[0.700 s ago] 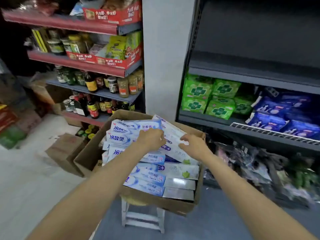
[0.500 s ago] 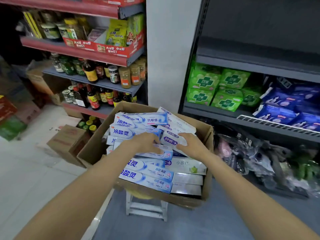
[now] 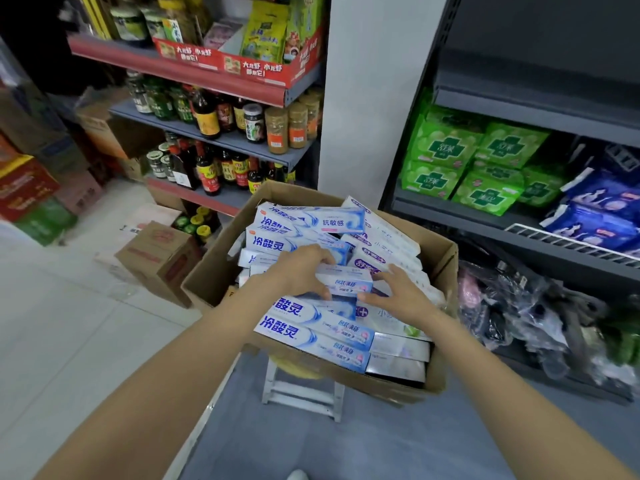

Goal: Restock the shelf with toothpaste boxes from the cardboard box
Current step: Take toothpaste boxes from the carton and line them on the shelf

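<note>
Now the left hand point(image 3: 300, 270) curls over a blue toothpaste box point(image 3: 346, 280) lying atop the pile in the cardboard box point(image 3: 438, 261); the right hand point(image 3: 398, 295), fingers spread and loose, touches its far end; better to pinch both ends and lift level, lest neighbours slide.

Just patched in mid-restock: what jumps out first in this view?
The cardboard box at centre, heaped with blue-and-white toothpaste boxes. The left hand grips one toothpaste box atop the heap, with the right hand touching its far end. Bright green packs sit on the dark shelf to the right.
</note>
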Tool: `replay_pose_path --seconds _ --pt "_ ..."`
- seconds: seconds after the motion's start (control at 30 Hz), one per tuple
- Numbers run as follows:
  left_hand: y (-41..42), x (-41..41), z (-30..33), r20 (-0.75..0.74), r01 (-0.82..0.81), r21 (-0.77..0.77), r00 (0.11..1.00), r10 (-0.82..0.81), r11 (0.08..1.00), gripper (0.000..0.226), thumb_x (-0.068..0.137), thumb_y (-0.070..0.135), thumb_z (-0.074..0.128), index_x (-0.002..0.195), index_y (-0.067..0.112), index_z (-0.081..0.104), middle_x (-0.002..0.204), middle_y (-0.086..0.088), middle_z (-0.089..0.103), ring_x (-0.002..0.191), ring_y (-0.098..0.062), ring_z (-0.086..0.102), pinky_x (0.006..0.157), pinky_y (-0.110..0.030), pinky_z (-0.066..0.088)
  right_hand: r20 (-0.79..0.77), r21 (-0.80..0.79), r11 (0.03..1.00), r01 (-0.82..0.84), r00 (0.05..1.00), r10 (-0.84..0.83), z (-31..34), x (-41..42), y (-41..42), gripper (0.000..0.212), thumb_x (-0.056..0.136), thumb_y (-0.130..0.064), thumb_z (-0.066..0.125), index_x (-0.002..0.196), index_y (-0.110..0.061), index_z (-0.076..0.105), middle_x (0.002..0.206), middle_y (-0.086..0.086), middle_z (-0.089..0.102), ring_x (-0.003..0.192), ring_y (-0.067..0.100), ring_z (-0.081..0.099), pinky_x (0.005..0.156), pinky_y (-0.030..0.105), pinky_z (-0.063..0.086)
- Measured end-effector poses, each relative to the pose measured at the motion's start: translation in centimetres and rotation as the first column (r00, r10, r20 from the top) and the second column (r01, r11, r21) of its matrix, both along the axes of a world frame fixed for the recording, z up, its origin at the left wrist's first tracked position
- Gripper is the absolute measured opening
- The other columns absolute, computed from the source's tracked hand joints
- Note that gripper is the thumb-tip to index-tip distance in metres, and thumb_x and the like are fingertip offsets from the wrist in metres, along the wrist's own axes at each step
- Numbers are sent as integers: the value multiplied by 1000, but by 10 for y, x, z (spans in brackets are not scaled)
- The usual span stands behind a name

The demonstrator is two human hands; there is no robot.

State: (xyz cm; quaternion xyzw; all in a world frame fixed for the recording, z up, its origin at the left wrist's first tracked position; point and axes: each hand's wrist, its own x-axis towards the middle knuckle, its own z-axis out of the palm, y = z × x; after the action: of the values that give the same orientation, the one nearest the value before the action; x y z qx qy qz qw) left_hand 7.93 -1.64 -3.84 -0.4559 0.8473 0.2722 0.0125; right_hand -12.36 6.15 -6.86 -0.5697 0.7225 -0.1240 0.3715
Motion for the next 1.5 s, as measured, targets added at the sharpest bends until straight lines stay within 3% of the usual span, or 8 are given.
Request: replay_pose_path --seconds 0.23,0.37,0.7,0.83,0.97,1.23,1.4,1.5 --pt "29 13 8 22 5 -411 1000 4 912 59 81 40 68 132 30 40 131 5 42 121 -17 39 96 -35 24 109 -118 991 68 993 -55 -8 28 30 46 81 -39 69 118 -15 55 156 6 9 145 17 9 112 31 21" --pt "41 20 1 81 106 -571 994 -72 814 56 83 39 66 134 29 44 126 3 47 116 -20 44 92 -36 25 95 -100 994 -32 995 41 -6 36 39 81 72 -45 75 139 -24 36 153 -1 -1 144 15 1 113 26 14" --pt "41 18 16 107 101 -679 994 -38 727 60 64 30 84 118 24 60 102 -9 59 90 -30 58 78 -42 39 -71 -161 972 -170 985 160 -2 38 39 64 69 -42 79 122 -16 52 121 1 40 107 16 52 96 28 43" --pt "40 15 27 156 66 -609 987 39 790 60 86 49 58 138 33 33 115 -6 57 106 -28 52 87 -40 31 -158 -226 954 -196 974 163 6 27 38 46 88 -34 62 129 -13 57 124 6 57 111 22 55 88 25 40" --pt "42 6 43 137 30 -614 988 68 789 63 87 54 52 141 35 26 115 -4 55 103 -26 54 87 -38 31 217 -221 969 110 974 -62 16 12 36 21 88 -25 64 102 -11 69 98 3 69 87 13 60 75 22 42" --pt "43 -54 84 -249 -173 -245 962 111 954 59 81 58 59 126 27 35 114 -3 60 102 -28 57 72 -33 39 710 -44 773 632 564 -421 78 -39 49 20 89 -26 61 92 -7 66 83 12 66 57 15 61 48 31 57" --pt "40 -139 122 -509 -71 133 851 130 989 31 83 50 49 102 26 44 104 1 57 102 -25 54 78 -33 39 769 -66 698 713 482 -420 121 -104 72 25 89 -24 62 97 0 66 85 12 68 62 18 61 54 32 58" --pt "48 -204 144 -491 46 52 871 -14 998 34 86 38 60 108 19 42 107 3 55 100 -20 54 80 -31 42 813 -86 658 748 434 -387 141 -160 90 13 86 -19 64 91 -7 66 89 12 67 68 19 63 57 31 58"
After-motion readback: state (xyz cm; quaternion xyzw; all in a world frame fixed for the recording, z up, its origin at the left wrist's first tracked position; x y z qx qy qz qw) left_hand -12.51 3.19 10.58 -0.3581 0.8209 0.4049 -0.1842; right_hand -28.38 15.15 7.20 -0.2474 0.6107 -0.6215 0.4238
